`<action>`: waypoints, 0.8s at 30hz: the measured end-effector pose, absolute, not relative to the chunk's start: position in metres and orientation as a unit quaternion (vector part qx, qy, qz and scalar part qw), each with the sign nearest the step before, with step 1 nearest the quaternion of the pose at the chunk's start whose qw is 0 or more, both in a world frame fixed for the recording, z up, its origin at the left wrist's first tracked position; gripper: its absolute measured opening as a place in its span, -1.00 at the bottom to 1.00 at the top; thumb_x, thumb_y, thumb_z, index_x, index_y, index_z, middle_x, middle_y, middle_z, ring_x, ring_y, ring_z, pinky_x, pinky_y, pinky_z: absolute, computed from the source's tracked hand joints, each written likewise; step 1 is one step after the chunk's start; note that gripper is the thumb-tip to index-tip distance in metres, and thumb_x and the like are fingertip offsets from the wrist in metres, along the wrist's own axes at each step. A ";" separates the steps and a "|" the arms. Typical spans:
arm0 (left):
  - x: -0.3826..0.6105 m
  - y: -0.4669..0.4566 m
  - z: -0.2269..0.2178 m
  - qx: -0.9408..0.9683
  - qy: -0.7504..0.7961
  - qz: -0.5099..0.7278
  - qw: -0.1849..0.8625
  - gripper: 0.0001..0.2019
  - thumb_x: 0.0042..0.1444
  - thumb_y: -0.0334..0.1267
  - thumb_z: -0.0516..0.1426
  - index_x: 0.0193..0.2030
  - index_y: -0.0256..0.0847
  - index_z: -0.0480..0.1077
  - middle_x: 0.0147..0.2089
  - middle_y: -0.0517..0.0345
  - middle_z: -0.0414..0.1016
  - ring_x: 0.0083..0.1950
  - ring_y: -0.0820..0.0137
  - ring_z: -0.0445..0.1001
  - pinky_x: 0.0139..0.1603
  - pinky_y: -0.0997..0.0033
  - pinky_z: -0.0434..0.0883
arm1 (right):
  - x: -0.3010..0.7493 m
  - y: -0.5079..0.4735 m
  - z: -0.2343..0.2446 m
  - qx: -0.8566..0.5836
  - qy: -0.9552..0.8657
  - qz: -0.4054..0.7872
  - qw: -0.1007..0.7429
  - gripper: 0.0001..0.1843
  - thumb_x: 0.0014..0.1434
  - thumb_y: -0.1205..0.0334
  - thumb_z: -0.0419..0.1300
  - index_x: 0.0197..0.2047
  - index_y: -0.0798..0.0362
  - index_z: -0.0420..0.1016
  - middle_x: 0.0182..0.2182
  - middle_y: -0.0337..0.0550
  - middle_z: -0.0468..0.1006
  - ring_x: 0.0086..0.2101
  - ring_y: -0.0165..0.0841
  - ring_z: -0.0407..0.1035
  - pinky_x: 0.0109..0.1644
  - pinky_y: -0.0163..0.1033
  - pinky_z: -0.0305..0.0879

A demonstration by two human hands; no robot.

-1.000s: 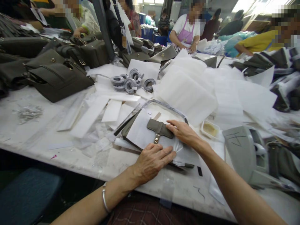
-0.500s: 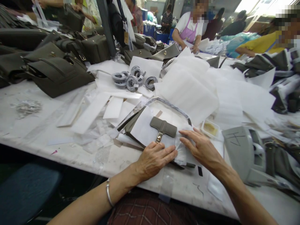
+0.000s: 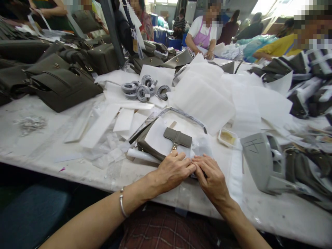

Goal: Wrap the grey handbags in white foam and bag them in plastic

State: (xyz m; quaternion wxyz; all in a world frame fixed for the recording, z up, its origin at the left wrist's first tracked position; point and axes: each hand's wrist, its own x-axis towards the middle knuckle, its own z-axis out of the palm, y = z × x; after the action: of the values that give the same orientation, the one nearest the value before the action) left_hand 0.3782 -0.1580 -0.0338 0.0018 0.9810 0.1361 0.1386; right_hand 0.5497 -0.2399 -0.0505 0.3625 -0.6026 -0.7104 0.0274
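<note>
An olive-green handbag (image 3: 145,142) lies on the table before me, its front covered by a white wrapping sheet (image 3: 155,133). The strap flap (image 3: 177,137) with a gold clasp (image 3: 174,148) sits on top of that sheet. Thin white tissue (image 3: 201,143) covers the bag's right end. My left hand (image 3: 174,171) is closed over the lower edge, below the clasp. Beside it, my right hand (image 3: 211,176) is closed on the tissue at the lower right, fingertips meeting the left hand's. What lies under the fingers is hidden. The bag's wrapped handle (image 3: 186,116) arches behind.
Wrapped coils (image 3: 143,93) and a pile of white sheets (image 3: 204,93) lie behind the bag. To the right stand a small dish (image 3: 227,137) and a grey tape dispenser (image 3: 259,159). More handbags (image 3: 67,84) are stacked at left. Several people work farther back.
My right hand has moved left and down from the bag's right side, and its spread fingers have closed beside my left hand. The left hand stays at the lower edge.
</note>
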 end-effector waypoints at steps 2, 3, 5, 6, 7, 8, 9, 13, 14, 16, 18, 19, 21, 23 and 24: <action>0.381 -0.161 -0.035 0.979 0.147 0.140 -0.003 -0.93 0.35 -0.29 0.05 -0.10 -0.21 0.33 -0.15 0.08 0.45 -0.10 0.27 0.38 -0.10 0.23 0.30 | 0.551 -0.241 -0.050 -0.603 -0.711 0.035 0.360 -0.81 0.30 0.35 0.11 -0.15 -0.03 0.55 -0.18 -0.14 0.65 -0.09 -0.25 0.50 0.19 0.09 0.32; 0.382 -0.162 -0.037 0.978 0.150 0.143 -0.003 -0.92 0.35 -0.30 0.05 -0.10 -0.21 0.33 -0.14 0.07 0.45 -0.10 0.27 0.38 -0.08 0.22 0.31 | 0.551 -0.242 -0.050 -0.604 -0.710 0.040 0.359 -0.80 0.31 0.35 0.10 -0.14 -0.02 0.55 -0.18 -0.13 0.65 -0.08 -0.25 0.50 0.19 0.09 0.32; 0.383 -0.163 -0.042 0.977 0.150 0.154 0.011 -0.92 0.35 -0.30 0.04 -0.10 -0.21 0.33 -0.12 0.07 0.46 -0.08 0.26 0.39 -0.03 0.21 0.33 | 0.552 -0.243 -0.050 -0.604 -0.711 0.051 0.358 -0.80 0.32 0.34 0.09 -0.13 -0.02 0.55 -0.16 -0.11 0.64 -0.07 -0.24 0.49 0.19 0.10 0.31; 0.384 -0.163 -0.045 0.975 0.147 0.164 0.025 -0.92 0.35 -0.30 0.04 -0.10 -0.21 0.33 -0.12 0.08 0.47 -0.06 0.26 0.40 0.00 0.21 0.34 | 0.552 -0.243 -0.050 -0.604 -0.711 0.055 0.356 -0.79 0.32 0.34 0.09 -0.12 -0.03 0.55 -0.16 -0.11 0.64 -0.06 -0.24 0.49 0.20 0.11 0.31; 0.384 -0.162 -0.048 0.973 0.145 0.173 0.043 -0.92 0.34 -0.31 0.05 -0.09 -0.21 0.34 -0.11 0.08 0.47 -0.03 0.27 0.40 0.04 0.21 0.35 | 0.553 -0.243 -0.050 -0.604 -0.711 0.058 0.356 -0.79 0.32 0.33 0.09 -0.11 -0.04 0.55 -0.16 -0.12 0.64 -0.06 -0.23 0.49 0.20 0.12 0.30; 0.383 -0.161 -0.050 0.971 0.146 0.181 0.063 -0.92 0.33 -0.31 0.06 -0.09 -0.21 0.34 -0.10 0.09 0.47 -0.01 0.27 0.40 0.07 0.22 0.36 | 0.553 -0.242 -0.050 -0.604 -0.710 0.060 0.356 -0.79 0.32 0.33 0.10 -0.11 -0.05 0.55 -0.16 -0.12 0.64 -0.06 -0.23 0.49 0.20 0.13 0.29; 0.382 -0.160 -0.052 0.967 0.149 0.188 0.085 -0.91 0.31 -0.31 0.08 -0.08 -0.22 0.34 -0.09 0.09 0.47 0.02 0.28 0.41 0.11 0.23 0.36 | 0.553 -0.242 -0.050 -0.605 -0.709 0.062 0.356 -0.79 0.32 0.33 0.11 -0.11 -0.05 0.56 -0.17 -0.13 0.64 -0.07 -0.23 0.49 0.21 0.13 0.28; 0.376 -0.160 -0.052 0.942 0.165 0.227 0.185 -0.73 0.22 -0.36 0.14 0.06 -0.27 0.30 0.16 -0.01 0.39 0.25 0.29 0.31 0.30 0.27 0.30 | 0.552 -0.241 -0.049 -0.602 -0.708 0.059 0.363 -0.80 0.31 0.34 0.11 -0.12 -0.04 0.55 -0.17 -0.12 0.64 -0.06 -0.23 0.48 0.21 0.12 0.28; 0.375 -0.160 -0.051 0.934 0.167 0.237 0.211 -0.66 0.21 -0.38 0.14 0.12 -0.28 0.27 0.25 -0.03 0.34 0.32 0.30 0.25 0.35 0.27 0.26 | 0.551 -0.242 -0.049 -0.601 -0.709 0.056 0.363 -0.80 0.31 0.35 0.11 -0.12 -0.04 0.54 -0.17 -0.12 0.63 -0.06 -0.23 0.48 0.21 0.12 0.28; 0.373 -0.160 -0.049 0.924 0.160 0.242 0.248 -0.56 0.23 -0.41 0.11 0.24 -0.28 0.19 0.34 -0.02 0.26 0.41 0.33 0.15 0.41 0.27 0.19 | 0.548 -0.244 -0.048 -0.601 -0.713 0.050 0.358 -0.79 0.31 0.36 0.10 -0.11 -0.06 0.53 -0.16 -0.13 0.63 -0.06 -0.23 0.47 0.21 0.12 0.26; 0.372 -0.159 -0.049 0.926 0.140 0.232 0.263 -0.54 0.27 -0.41 0.04 0.31 -0.27 0.14 0.34 0.01 0.29 0.41 0.35 0.16 0.43 0.25 0.16 | 0.544 -0.247 -0.047 -0.606 -0.714 0.043 0.349 -0.79 0.30 0.36 0.11 -0.10 -0.06 0.53 -0.15 -0.13 0.61 -0.06 -0.23 0.45 0.23 0.12 0.24; 0.372 -0.158 -0.050 0.928 0.132 0.226 0.265 -0.55 0.29 -0.41 0.01 0.32 -0.26 0.14 0.32 0.02 0.32 0.40 0.36 0.19 0.43 0.25 0.17 | 0.541 -0.248 -0.046 -0.609 -0.714 0.039 0.344 -0.78 0.30 0.37 0.11 -0.09 -0.05 0.52 -0.14 -0.13 0.61 -0.05 -0.22 0.45 0.23 0.12 0.23; 0.373 -0.157 -0.052 0.931 0.128 0.220 0.262 -0.58 0.32 -0.40 -0.01 0.31 -0.26 0.17 0.30 0.01 0.36 0.34 0.38 0.28 0.41 0.25 0.19 | 0.535 -0.253 -0.043 -0.614 -0.713 0.033 0.337 -0.77 0.29 0.37 0.12 -0.04 -0.04 0.50 -0.10 -0.10 0.60 -0.01 -0.20 0.43 0.24 0.12 0.21; 0.373 -0.157 -0.055 0.932 0.134 0.219 0.255 -0.58 0.31 -0.38 0.01 0.30 -0.27 0.18 0.28 0.01 0.39 0.30 0.38 0.33 0.40 0.25 0.20 | 0.530 -0.261 -0.039 -0.608 -0.720 0.034 0.333 -0.72 0.29 0.37 0.13 0.03 -0.03 0.47 -0.05 -0.09 0.58 0.04 -0.18 0.41 0.26 0.13 0.18; 0.373 -0.156 -0.057 0.933 0.136 0.219 0.250 -0.59 0.31 -0.38 0.02 0.29 -0.27 0.19 0.26 0.02 0.41 0.29 0.39 0.34 0.40 0.25 0.20 | 0.528 -0.266 -0.036 -0.600 -0.725 0.037 0.336 -0.70 0.28 0.39 0.14 0.06 -0.03 0.46 -0.04 -0.09 0.58 0.06 -0.18 0.40 0.26 0.13 0.17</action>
State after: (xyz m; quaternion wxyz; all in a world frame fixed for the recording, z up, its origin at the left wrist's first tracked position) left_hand 0.3734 -0.1565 -0.0566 0.2498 0.9333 0.1363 0.2193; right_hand 0.5284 -0.2657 -0.0361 0.3361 -0.5999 -0.7251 0.0369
